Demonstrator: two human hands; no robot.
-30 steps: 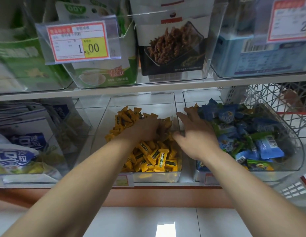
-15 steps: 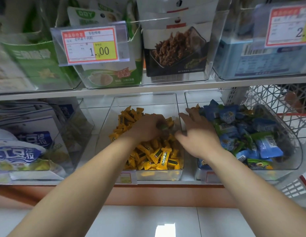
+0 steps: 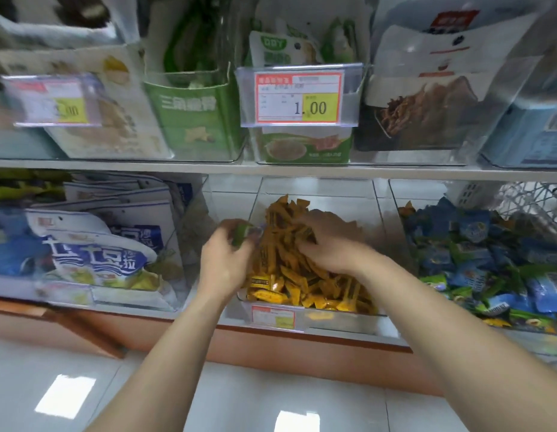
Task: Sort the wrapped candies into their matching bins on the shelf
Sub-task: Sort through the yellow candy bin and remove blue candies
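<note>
- Two hands work at the lower shelf in mid-frame; the left hand [image 3: 225, 263] pinches a green candy [image 3: 242, 234] between thumb and fingertips, held at the left edge of the middle bin [image 3: 333, 319], which is heaped with yellow candies [image 3: 289, 275]
- the right hand [image 3: 330, 241] lies knuckles-up on the yellow heap with its fingers curled down into the wrappers; whether it grips one cannot be told
- the blue-and-green bin [image 3: 394, 210], judged the green candy's home, stands at the right of the frame; the whole middle bin lies between it and the left hand; the right hand sits between the two and is the nearer to that bin, so the candy must likely cross over the right forearm or pass from hand to hand
- the candy's long axis is too blurred to call
- against half a second earlier: the left hand was then sunk in the middle of the yellow heap and now sits up at the bin's left edge with the green wrapper showing; the right hand was then at the wall between the bins, fingertips among the blue candies, and now rests inside the yellow bin; the view has swung left, so both bins sit further right in the frame
</note>
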